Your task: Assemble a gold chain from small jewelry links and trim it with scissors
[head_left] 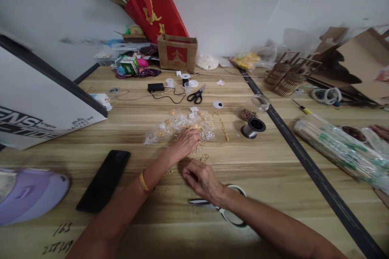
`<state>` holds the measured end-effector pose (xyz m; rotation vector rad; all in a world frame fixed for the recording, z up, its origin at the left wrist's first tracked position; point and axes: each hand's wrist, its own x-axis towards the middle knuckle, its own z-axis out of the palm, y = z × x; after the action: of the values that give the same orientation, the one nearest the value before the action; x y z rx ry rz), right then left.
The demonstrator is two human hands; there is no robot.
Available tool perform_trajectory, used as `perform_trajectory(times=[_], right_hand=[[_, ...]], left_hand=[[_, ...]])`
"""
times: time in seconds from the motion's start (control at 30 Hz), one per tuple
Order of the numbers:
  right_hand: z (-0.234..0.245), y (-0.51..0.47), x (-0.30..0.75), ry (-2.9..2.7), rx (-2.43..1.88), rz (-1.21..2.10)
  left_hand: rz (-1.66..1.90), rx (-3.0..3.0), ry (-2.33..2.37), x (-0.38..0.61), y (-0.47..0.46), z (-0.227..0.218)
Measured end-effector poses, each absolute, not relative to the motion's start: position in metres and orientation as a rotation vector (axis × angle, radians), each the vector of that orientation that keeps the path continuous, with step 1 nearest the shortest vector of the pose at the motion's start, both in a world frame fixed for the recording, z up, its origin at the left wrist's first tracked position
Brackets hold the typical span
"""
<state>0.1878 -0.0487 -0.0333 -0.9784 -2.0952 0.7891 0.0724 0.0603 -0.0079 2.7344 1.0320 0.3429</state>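
My left hand (185,142) reaches forward onto a scatter of small clear bags with gold findings (179,125) on the wooden table (261,166); its fingers are curled down among the gold pieces. My right hand (203,179) rests lower, fingers bent and pinched close to the table near a few loose gold rings (204,157). What either hand pinches is too small to make out. White-handled scissors (226,207) lie under my right wrist. A gold chain (223,126) lies right of the bags.
A black phone (103,180) lies at the left, a purple cap (30,194) beyond it. A wire spool (253,128), bead dish (248,114), black scissors (197,95), a cardboard bag (177,52) and a wrapped stick bundle (340,145) surround the work area.
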Motion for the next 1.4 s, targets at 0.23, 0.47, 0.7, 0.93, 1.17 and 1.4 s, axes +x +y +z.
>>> perform_trajectory(times=[0.23, 0.47, 0.7, 0.93, 1.17, 1.4], right_hand=[[-0.032, -0.049, 0.187, -2.103, -0.989, 0.805], [-0.032, -0.049, 0.187, -2.104, -0.979, 0.801], [-0.033, -0.049, 0.188, -2.102, -0.979, 0.779], [-0.025, -0.049, 0.188, -2.039, -0.991, 0.817], [-0.027, -0.047, 0.189, -1.847, -1.176, 1.02], [-0.033, -0.042, 0.189, -1.705, -1.198, 1.157]], left_hand=[[0.261, 2.828, 1.084, 0.072, 0.062, -0.015], [0.289, 2.826, 1.045, 0.071, 0.063, -0.017], [0.462, 2.707, 1.104, 0.064, 0.06, 0.0], [0.809, 2.412, 1.253, 0.028, 0.041, 0.005], [0.88, 2.14, 1.313, 0.004, 0.005, 0.01], [0.635, 2.02, 1.228, -0.003, -0.026, 0.009]])
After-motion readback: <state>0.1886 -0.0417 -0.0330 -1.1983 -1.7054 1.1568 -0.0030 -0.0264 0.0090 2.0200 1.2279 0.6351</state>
